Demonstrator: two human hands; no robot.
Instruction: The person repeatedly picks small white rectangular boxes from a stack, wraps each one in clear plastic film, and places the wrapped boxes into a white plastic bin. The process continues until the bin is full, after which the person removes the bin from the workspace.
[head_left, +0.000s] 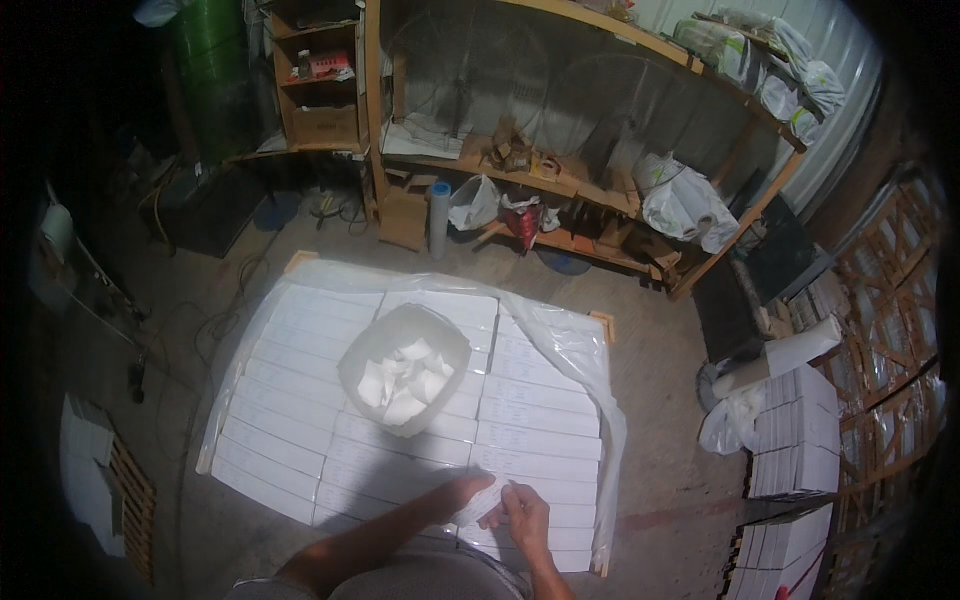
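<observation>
My left hand (463, 495) holds a white sheet or small stack of paper with writing (481, 504) near my body. The fingers of my right hand (525, 510) grip the right edge of this paper. Both hands are over the near part of a pallet load of flat white boxes or packs (277, 405), laid in rows. On that load, beyond my hands, stands a translucent plastic bag or bin (352, 367) with crumpled or torn white papers (409, 382) in it. Clear plastic film (555, 330) lies along the far and right edges of the load.
Wooden shelving (585, 187) with cardboard and bags stands at the far side, a blue-ended roll (439, 221) beside it. Stacked white packs (795, 435) and a white roll (780, 356) are on the right. Another pallet (131, 487) is at the left; cables (217, 326) lie on the floor.
</observation>
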